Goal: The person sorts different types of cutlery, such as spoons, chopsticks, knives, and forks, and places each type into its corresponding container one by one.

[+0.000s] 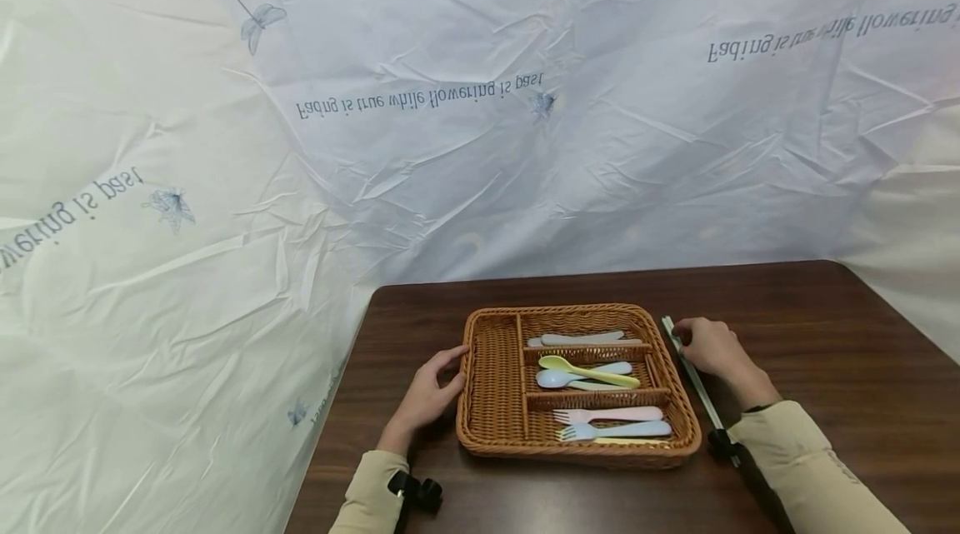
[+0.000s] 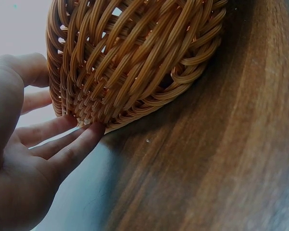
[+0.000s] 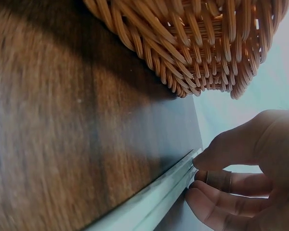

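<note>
A brown wicker cutlery basket (image 1: 495, 442) stands on the dark wooden table, split into compartments. My left hand (image 1: 429, 396) is at its left wall. In the left wrist view, the fingertips (image 2: 94, 132) of that hand rest against the lower weave (image 2: 135, 62), fingers fairly straight. To the right of the basket lie pale green chopsticks (image 1: 697, 388), long and side by side, pointing away from me. My right hand (image 1: 716, 348) pinches them near the far end. In the right wrist view, thumb and fingers meet at the chopsticks (image 3: 149, 202), close over the tabletop.
White knives (image 1: 581, 339) lie in the basket's back compartment. Yellow, pale blue and green spoons (image 1: 585, 371) fill the middle one. Pink, blue and yellow forks (image 1: 615, 426) are in front. A printed white sheet (image 1: 480, 184) hangs behind the table (image 1: 540, 501).
</note>
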